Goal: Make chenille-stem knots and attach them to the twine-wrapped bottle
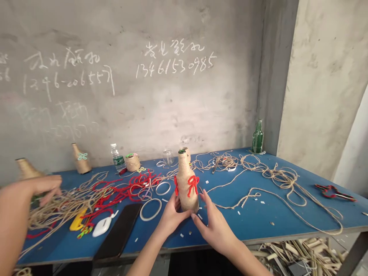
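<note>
A twine-wrapped bottle (184,177) stands upright near the front edge of the blue table, with red bows tied around its body. My left hand (172,216) curves round its lower left side, thumb across the front of the base. On the other side, my right hand (214,222) has its fingers and thumb apart, close to the base; whether its fingertips touch the bottle I cannot tell. Behind the bottle, another twine-covered container (187,153) is partly hidden.
Another person's hand (47,188) reaches into tangled twine (71,199) at left. A black phone (122,228), white case (102,226) and tape roll (151,209) lie nearby. Loose twine (283,180), red-handled pliers (335,193) and a green bottle (258,138) are at right.
</note>
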Available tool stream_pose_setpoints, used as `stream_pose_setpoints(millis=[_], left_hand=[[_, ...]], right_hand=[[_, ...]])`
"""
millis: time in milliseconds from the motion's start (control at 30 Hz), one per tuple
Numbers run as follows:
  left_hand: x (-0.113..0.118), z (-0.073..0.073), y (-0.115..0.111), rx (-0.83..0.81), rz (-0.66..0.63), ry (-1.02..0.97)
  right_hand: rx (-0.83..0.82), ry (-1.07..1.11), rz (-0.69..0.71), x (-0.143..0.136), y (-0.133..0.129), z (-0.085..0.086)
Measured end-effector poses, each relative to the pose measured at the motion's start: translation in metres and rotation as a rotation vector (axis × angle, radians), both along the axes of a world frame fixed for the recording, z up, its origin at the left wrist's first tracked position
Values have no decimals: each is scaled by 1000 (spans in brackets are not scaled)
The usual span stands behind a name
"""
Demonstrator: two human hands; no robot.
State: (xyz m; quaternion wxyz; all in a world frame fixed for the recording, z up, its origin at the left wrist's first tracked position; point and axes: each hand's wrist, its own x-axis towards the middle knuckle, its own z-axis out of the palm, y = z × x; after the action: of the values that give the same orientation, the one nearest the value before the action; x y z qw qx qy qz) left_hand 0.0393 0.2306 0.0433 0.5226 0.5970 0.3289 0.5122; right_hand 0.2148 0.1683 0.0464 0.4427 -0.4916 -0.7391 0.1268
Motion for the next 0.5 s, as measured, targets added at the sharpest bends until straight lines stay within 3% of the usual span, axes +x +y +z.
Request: stream_pose_setpoints(millis=[100,233,500], left_hand=[[-6,3,0,12,43,-6],[-4,1,-3,23,106,-6],[-4,0,-8,76,129,69]], right_hand=[[-95,107,63,0,2,-1],[-96,215,44,-15,-3,2],[-88,75,-38,-43,-7,-4]])
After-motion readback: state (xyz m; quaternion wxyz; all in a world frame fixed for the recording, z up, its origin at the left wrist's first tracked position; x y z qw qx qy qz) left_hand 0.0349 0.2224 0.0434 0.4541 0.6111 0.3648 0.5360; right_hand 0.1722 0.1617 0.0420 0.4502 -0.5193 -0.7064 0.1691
